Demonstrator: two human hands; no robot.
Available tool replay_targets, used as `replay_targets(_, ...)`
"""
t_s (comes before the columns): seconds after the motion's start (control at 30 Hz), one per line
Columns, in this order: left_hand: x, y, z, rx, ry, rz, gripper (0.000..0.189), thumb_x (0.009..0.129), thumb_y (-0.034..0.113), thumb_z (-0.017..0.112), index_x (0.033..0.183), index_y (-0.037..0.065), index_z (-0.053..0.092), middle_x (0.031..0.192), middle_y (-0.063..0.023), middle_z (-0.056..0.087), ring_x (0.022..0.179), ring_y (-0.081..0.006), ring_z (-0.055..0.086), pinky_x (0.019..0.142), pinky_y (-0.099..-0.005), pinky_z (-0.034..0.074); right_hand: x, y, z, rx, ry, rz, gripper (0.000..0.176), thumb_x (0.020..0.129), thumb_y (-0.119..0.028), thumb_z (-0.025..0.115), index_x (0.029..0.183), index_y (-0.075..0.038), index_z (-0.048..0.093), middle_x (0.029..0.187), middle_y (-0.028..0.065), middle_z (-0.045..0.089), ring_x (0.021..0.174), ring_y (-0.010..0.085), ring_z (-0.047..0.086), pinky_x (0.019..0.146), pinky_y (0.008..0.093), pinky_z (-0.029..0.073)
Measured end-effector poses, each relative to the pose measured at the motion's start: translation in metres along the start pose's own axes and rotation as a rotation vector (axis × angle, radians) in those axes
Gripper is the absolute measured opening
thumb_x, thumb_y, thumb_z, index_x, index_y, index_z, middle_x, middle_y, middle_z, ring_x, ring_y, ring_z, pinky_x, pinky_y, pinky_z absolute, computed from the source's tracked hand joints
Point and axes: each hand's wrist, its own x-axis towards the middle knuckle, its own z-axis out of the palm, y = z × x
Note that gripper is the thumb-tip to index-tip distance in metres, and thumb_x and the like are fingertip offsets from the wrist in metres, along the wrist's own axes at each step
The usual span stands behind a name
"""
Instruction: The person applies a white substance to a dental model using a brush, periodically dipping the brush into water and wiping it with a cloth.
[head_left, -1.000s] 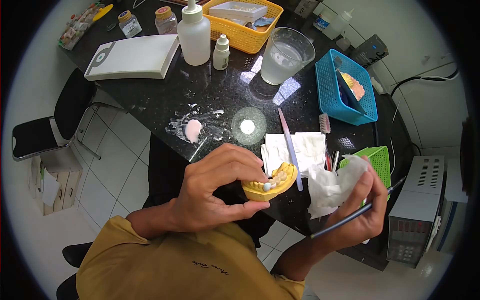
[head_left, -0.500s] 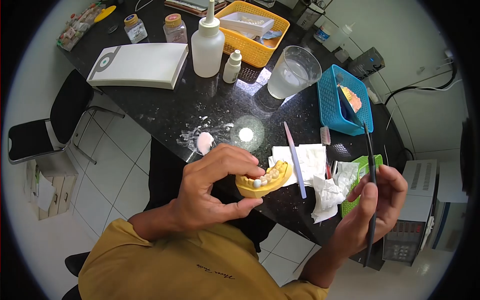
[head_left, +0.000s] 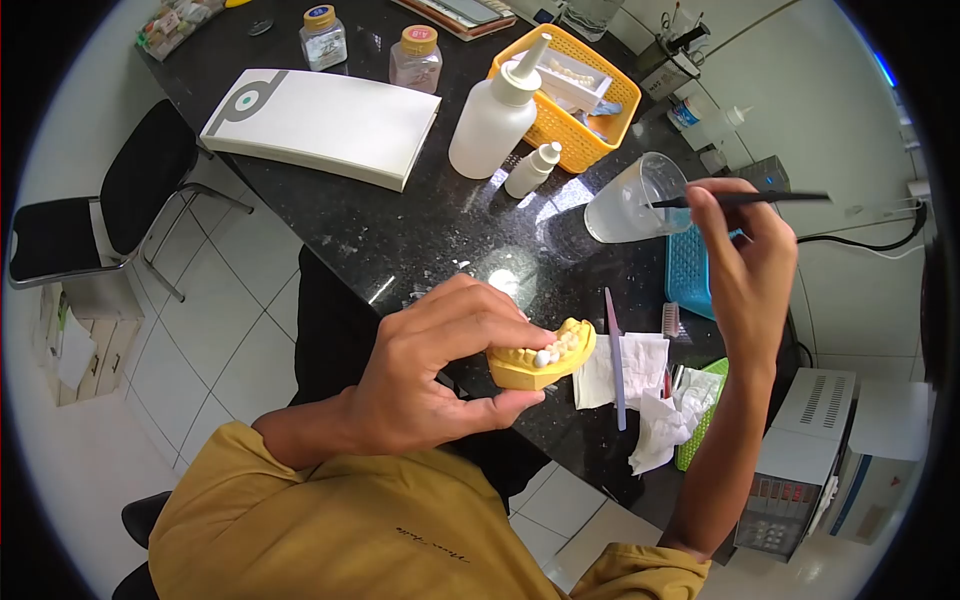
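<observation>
My left hand [head_left: 425, 350] grips a yellow dental model [head_left: 520, 376] between the thumb below and the fingers on top. Pale teeth line the model, one of them whiter than its neighbours. Out to the right, my right hand [head_left: 748, 245] pinches a thin dark brush [head_left: 790, 197]. The brush lies nearly level, its tip at the mouth of a clear glass of cloudy water [head_left: 612, 212]. How deep the tip reaches is hard to make out.
A white box [head_left: 330, 125], a squeeze bottle [head_left: 490, 125], a small dropper bottle [head_left: 530, 172] and a yellow basket [head_left: 570, 150] stand at the back. A blue basket [head_left: 685, 275] is partly behind my right arm. A purple-handled tool [head_left: 616, 370] lies on tissues [head_left: 650, 355].
My right hand has moved up and away with the brush, from beside the green tray to the glass. The brush has turned from upright to nearly level. The left hand still holds the model.
</observation>
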Motion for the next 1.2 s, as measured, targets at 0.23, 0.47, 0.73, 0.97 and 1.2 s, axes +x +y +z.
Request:
replay_targets(0.23,-0.005,0.002,0.000,-0.015,0.004,0.012,0.036,0.068,0.010,0.085,0.101,0.002,0.071,0.094,-0.0090,0.068,0.096,-0.0249,0.064,0.084,-0.0356,0.051,-0.097,-0.017,-0.037,0.139,0.257,0.026,0.007,0.088,0.000,0.059,0.090,0.005,0.063,0.081,0.0079,0.059,0.071,0.0108,0.054,0.065,0.0213,0.042)
replay_targets(0.47,-0.011,0.004,0.005,-0.059,-0.010,0.018,0.037,0.068,0.006,0.083,0.102,0.001,0.069,0.098,-0.0100,0.067,0.101,-0.0252,0.063,0.089,-0.0372,0.050,-0.167,0.014,-0.009,-0.059,0.136,0.061,0.013,0.084,0.002,0.067,0.097,0.001,0.069,0.082,0.0092,0.063,0.063,0.0140,0.054,0.054,0.0248,0.040)
replay_targets(0.73,-0.013,-0.003,0.004,-0.039,-0.050,0.036,0.036,0.069,0.004,0.081,0.102,-0.002,0.067,0.100,-0.0135,0.065,0.104,-0.0271,0.060,0.093,-0.0399,0.051,-0.198,-0.008,-0.009,0.238,0.423,0.130,0.016,0.079,0.001,0.052,0.089,0.005,0.064,0.077,0.0141,0.062,0.062,0.0172,0.054,0.053,0.0266,0.042)
replay_targets(0.97,-0.011,-0.017,-0.005,0.004,-0.010,0.005,0.036,0.069,0.003,0.078,0.101,-0.004,0.066,0.106,-0.0172,0.059,0.105,-0.0275,0.059,0.095,-0.0414,0.052,-0.206,-0.031,0.039,0.573,0.219,0.296,0.013,0.084,-0.006,0.069,0.090,0.004,0.063,0.074,0.0145,0.067,0.062,0.0175,0.065,0.056,0.0258,0.053)
replay_targets(1.2,-0.008,-0.023,-0.006,0.047,-0.030,0.064,0.034,0.068,0.009,0.080,0.097,-0.003,0.067,0.097,-0.0163,0.062,0.099,-0.0275,0.059,0.089,-0.0462,0.056,-0.205,-0.027,0.043,0.596,0.172,0.397,0.017,0.081,-0.007,0.073,0.086,0.002,0.059,0.069,0.0127,0.066,0.058,0.0164,0.064,0.054,0.0238,0.051)
